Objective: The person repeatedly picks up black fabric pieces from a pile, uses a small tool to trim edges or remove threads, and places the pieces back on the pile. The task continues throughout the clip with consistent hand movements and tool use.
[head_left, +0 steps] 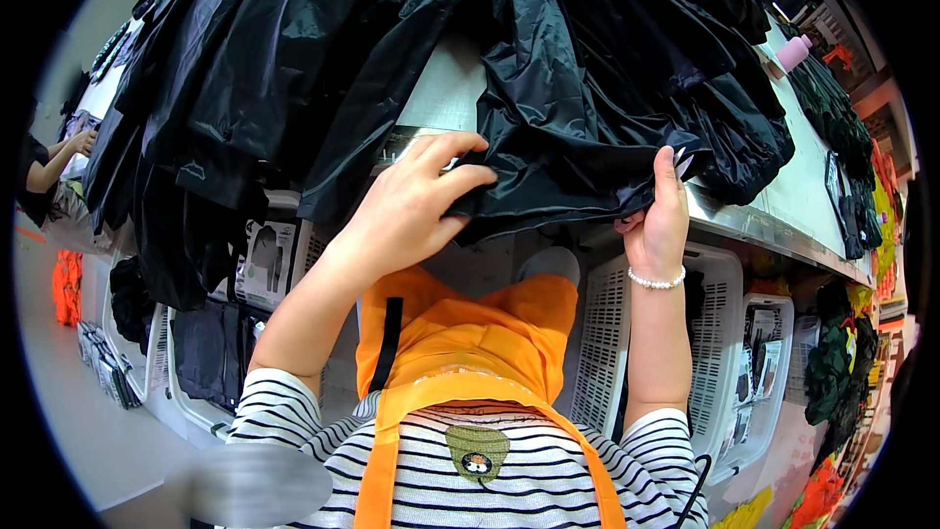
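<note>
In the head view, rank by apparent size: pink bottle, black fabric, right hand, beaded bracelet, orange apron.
Largest to smallest:
Black fabric, by far
Orange apron
Right hand
Pink bottle and beaded bracelet: too close to rank, the bottle being farther from the camera

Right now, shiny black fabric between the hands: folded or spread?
Spread, though creased: the lower edge of the shiny black fabric runs between the left hand and right hand.

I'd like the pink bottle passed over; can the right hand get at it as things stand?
Probably not: the right hand is holding the black cloth, and bunched folds lie between that hand and the pink bottle.
</note>
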Action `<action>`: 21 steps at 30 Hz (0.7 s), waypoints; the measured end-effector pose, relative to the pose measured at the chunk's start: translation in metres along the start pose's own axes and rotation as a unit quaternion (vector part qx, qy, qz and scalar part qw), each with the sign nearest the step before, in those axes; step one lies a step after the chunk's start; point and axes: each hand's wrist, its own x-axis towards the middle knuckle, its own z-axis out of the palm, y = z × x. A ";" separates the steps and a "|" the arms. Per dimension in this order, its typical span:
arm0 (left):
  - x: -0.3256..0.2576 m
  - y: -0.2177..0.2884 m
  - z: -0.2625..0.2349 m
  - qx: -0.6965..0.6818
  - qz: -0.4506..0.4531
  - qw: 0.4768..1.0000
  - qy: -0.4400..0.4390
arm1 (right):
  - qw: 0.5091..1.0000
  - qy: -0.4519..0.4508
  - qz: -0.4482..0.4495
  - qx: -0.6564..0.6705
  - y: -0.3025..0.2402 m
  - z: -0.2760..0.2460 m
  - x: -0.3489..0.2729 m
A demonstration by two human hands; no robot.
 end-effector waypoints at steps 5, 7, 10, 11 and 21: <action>-0.001 -0.012 -0.002 -0.057 0.000 0.989 0.137 | 0.991 -0.021 -0.051 -0.120 0.002 -0.008 -0.009; -0.006 -0.014 -0.001 -0.058 -0.006 0.985 0.163 | 0.984 -0.070 -0.021 -0.161 0.000 -0.010 -0.011; -0.004 -0.011 0.000 -0.013 0.003 0.983 0.181 | 0.973 -0.101 -0.019 -0.207 -0.008 -0.010 -0.014; -0.002 -0.009 0.000 0.001 0.000 0.983 0.181 | 0.977 -0.093 -0.017 -0.190 -0.012 -0.006 -0.016; -0.033 0.066 0.041 -0.317 -0.121 0.937 -0.084 | 0.992 -0.086 -0.006 -0.089 -0.012 0.014 -0.019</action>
